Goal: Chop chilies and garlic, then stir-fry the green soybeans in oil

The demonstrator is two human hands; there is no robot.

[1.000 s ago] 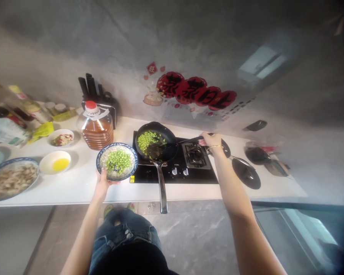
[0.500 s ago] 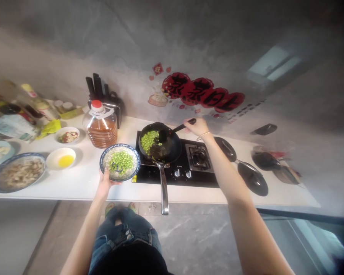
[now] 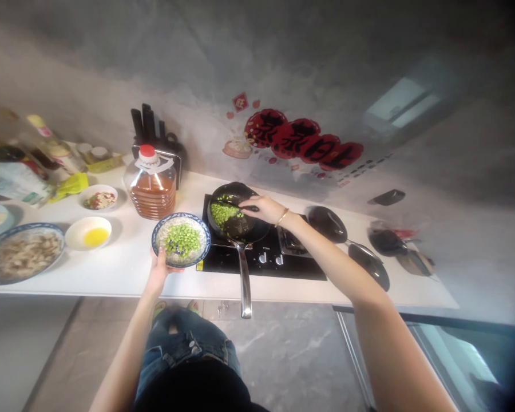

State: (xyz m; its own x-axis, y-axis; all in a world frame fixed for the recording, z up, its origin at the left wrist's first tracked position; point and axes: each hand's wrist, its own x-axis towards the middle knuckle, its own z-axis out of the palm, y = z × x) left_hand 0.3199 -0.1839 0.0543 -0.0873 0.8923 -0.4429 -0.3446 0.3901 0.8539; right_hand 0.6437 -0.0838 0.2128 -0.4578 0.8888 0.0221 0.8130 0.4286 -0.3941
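Note:
My left hand (image 3: 159, 273) is closed on the near-left rim of a blue-patterned bowl (image 3: 158, 228), thumb on top and fingers underneath. Shelled green beans (image 3: 182, 239) lie in that bowl, just left of the wok. The dark wok (image 3: 257, 232) stands on the left burner, its metal handle pointing towards me. More green beans (image 3: 224, 215) are heaped in the wok's left half. Over the wok, my right hand (image 3: 262, 208) is closed around the handle of a black spatula (image 3: 250, 209). The spatula's head is mostly hidden among the beans.
Left of the bowl stand a big oil jug (image 3: 151, 191), a knife block (image 3: 171, 155), a bowl of yellow liquid (image 3: 75, 233), a bowl of chopped bits (image 3: 86, 197) and a plate of pale pieces (image 3: 47, 279). Dark lids (image 3: 326, 222) lie right of the stove (image 3: 296, 268).
My right hand has moved left and down over the wok, and the spatula has shifted left into the beans. My left hand still holds the bowl in nearly the same place.

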